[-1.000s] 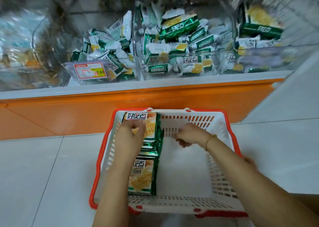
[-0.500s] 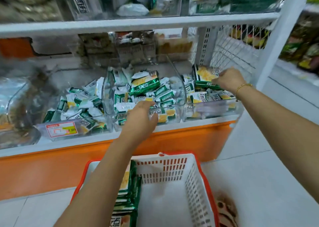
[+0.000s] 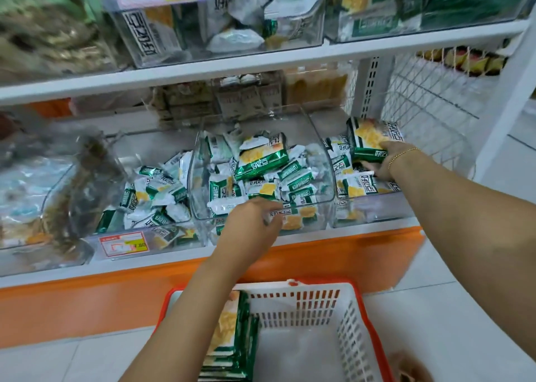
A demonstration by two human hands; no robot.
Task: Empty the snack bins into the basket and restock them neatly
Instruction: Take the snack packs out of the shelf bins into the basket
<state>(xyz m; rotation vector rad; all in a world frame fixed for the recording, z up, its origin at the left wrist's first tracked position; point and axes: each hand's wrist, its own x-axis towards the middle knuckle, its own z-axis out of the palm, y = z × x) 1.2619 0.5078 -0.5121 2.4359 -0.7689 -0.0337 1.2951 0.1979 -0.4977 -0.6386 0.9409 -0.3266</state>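
Observation:
Clear plastic snack bins line the lower shelf. The middle bin (image 3: 327, 161) is heaped with green-and-white snack packets (image 3: 261, 161). My left hand (image 3: 249, 225) rests against that bin's front wall, fingers curved over its rim. My right hand (image 3: 383, 161) is inside the right bin (image 3: 374, 210) and grips a large green-and-yellow pack (image 3: 374, 138), lifted clear of the smaller packets. A white basket (image 3: 359, 318) with a red rim stands on the floor below, with large green packs (image 3: 232, 341) stacked along its left side.
A left bin (image 3: 150, 236) with a red price tag (image 3: 123, 244) holds more packets. The upper shelf (image 3: 261, 68) carries further clear bins. A white wire mesh panel (image 3: 429, 111) closes the shelf's right end. An orange base (image 3: 87, 303) runs under the shelf.
Both hands left the basket and rose to the bins. In the last half second my right hand closed on the large pack and raised it; my left hand stayed at the middle bin's front.

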